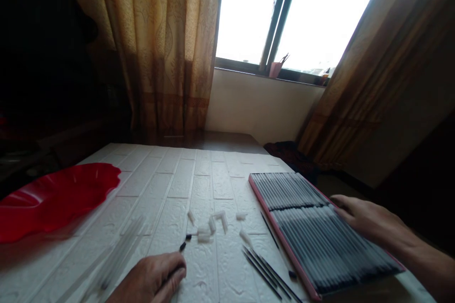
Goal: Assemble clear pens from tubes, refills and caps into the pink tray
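My right hand (369, 222) grips the right edge of a shallow pink-rimmed box (258, 192). Two rows of slim translucent sticks with dark ends (309, 236) fill the box. Low in the view my left hand (152, 277) rests on the table, its fingers curled in; whatever they hold, if anything, is hidden. Just beyond its fingertips are two small black pieces (188, 236). Several short whitish tubes (204, 236) lie scattered past them. Between the left hand and the box are several thin dark rods (263, 270), and a black-tipped piece (292, 274) lies against the box.
Long clear tubes (121, 255), blurred, lie left of my left hand. A red wavy-edged tray (67, 194) stands at the table's left edge. The table (185, 177) has a white brick-pattern cover. Behind are curtains (159, 33), a window and a pink cup (275, 70) on the sill.
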Demonstrator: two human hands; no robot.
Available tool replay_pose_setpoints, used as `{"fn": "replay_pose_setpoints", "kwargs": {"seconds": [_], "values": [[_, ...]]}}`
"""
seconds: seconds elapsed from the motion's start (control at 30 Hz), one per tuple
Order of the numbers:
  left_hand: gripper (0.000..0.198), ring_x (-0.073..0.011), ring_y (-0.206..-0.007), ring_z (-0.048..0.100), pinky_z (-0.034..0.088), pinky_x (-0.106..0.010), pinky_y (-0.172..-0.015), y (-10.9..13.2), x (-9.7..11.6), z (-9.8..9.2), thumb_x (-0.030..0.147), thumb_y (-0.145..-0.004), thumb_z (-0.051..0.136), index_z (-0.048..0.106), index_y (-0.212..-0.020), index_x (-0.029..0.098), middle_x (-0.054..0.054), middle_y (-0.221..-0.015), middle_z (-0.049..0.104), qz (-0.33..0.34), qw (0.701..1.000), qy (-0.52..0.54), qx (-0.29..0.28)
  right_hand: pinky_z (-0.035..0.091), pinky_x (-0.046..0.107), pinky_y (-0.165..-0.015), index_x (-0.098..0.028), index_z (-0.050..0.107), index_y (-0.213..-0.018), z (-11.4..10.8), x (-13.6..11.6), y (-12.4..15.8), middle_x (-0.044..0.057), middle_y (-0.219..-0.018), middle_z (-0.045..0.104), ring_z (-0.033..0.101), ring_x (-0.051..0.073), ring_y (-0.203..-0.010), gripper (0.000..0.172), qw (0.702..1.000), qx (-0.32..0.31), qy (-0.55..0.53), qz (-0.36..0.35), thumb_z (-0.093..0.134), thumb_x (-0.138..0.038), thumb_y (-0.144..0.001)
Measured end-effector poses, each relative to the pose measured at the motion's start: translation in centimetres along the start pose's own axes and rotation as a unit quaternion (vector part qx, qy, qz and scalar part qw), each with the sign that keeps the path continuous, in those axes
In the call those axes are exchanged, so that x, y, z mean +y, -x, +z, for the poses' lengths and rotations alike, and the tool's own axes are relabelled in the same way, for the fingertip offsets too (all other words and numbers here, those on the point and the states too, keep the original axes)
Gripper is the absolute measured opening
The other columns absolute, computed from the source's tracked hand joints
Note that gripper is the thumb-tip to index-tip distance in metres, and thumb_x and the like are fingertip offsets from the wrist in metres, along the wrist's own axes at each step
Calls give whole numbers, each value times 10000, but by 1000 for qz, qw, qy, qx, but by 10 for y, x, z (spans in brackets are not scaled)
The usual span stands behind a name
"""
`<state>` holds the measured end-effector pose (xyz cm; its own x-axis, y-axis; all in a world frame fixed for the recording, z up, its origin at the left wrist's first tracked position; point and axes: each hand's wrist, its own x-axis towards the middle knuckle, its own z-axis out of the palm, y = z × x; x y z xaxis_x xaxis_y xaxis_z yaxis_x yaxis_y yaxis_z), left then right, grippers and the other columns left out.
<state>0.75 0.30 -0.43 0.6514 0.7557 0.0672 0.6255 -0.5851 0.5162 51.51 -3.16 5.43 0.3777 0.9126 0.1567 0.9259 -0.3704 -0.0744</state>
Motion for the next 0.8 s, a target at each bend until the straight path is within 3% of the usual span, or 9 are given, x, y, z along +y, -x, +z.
{"fn": "replay_pose_setpoints", "kwargs": {"seconds": [0.1,0.27,0.4,0.5,0.6,0.8], "values": [[294,-161,-728,711,474,-201,-675,-1,2,-2,267,-972,377,628,-823,233,0,-777,733,-4,1000,-5,-10,518,382,-724,-311,744,-1127,-13,-69,11,86,-1107,767,724,322,-932,351,997,-7,-15,-82,576,-367,-824],[281,-144,-690,706,453,-190,-622,0,3,0,264,-964,401,610,-778,232,16,-745,729,4,999,-37,1,451,303,-621,-260,749,-998,-7,-194,44,66,-923,768,706,231,-714,282,958,-18,-82,-274,496,-224,-879],[298,-149,-721,706,464,-204,-646,-1,0,-12,312,-982,405,631,-800,243,23,-761,726,-28,997,-74,26,431,293,-630,-243,751,-939,12,-254,60,69,-869,762,709,245,-757,208,933,-32,-127,-335,550,-216,-891],[279,-194,-832,699,487,-272,-750,-1,-9,-30,302,-989,391,652,-920,232,-24,-886,727,-92,983,-136,76,435,296,-640,-229,743,-921,29,-269,61,72,-874,758,706,242,-768,247,927,-24,-153,-341,497,-218,-937],[239,-249,-920,674,486,-354,-820,1,-20,-45,247,-952,429,666,-951,213,-72,-958,709,-168,958,-206,111,439,295,-630,-220,736,-888,44,-263,58,72,-838,751,697,230,-731,300,926,-10,-172,-335,445,-225,-959],[228,-323,-1005,679,502,-424,-864,5,-27,-41,200,-898,527,698,-1036,138,-157,-1054,718,-233,932,-268,80,482,284,-680,-239,732,-953,58,-240,51,64,-869,766,703,213,-777,310,924,0,-199,-327,423,-249,-964]]}}
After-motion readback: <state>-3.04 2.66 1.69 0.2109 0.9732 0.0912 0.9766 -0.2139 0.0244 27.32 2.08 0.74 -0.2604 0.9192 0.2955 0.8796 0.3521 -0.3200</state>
